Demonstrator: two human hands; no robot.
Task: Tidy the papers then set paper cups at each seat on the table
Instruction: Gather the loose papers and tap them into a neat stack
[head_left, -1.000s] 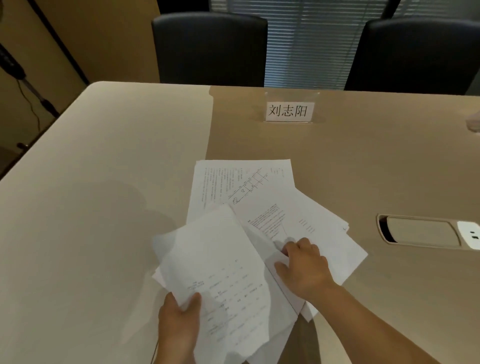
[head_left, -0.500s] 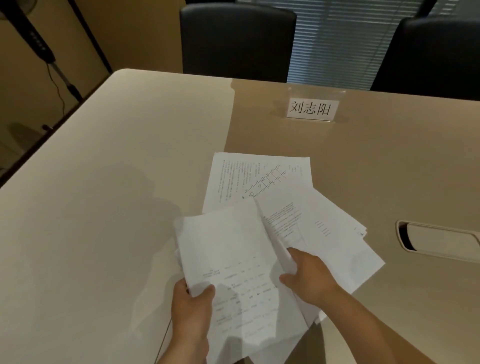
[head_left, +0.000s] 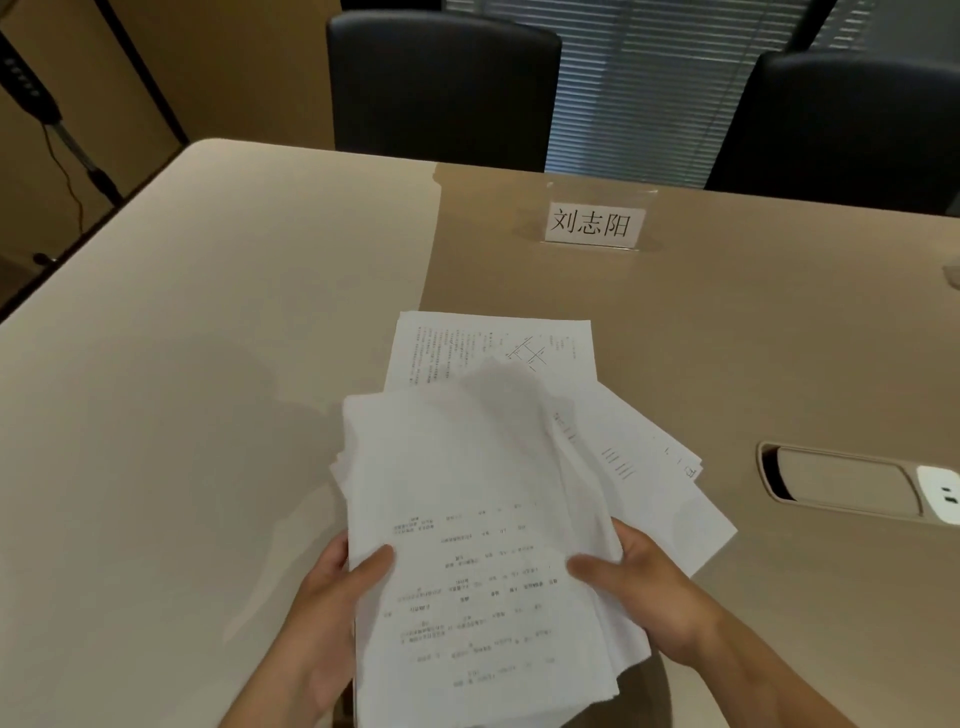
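Note:
I hold a bundle of printed white papers (head_left: 467, 519) above the table's near edge. My left hand (head_left: 327, 613) grips its left side, thumb on top of the sheet. My right hand (head_left: 649, 592) grips its right side, thumb also on top. The bundle's edges are uneven. Under and beyond it, a few more printed sheets (head_left: 649, 457) lie fanned out on the table (head_left: 208, 364), one with a small diagram (head_left: 493, 348) reaching farthest away. No paper cups are in view.
A clear name card stand (head_left: 592, 223) with printed characters sits near the table's far edge. Two dark chairs (head_left: 441, 88) (head_left: 847, 124) stand behind it. A recessed socket box (head_left: 852, 483) is set in the table at right. A stand with a cable (head_left: 57, 130) is at far left.
My right hand left the sheets lying on the table and took hold of the right side of the bundle. The bundle now covers more of the fanned sheets.

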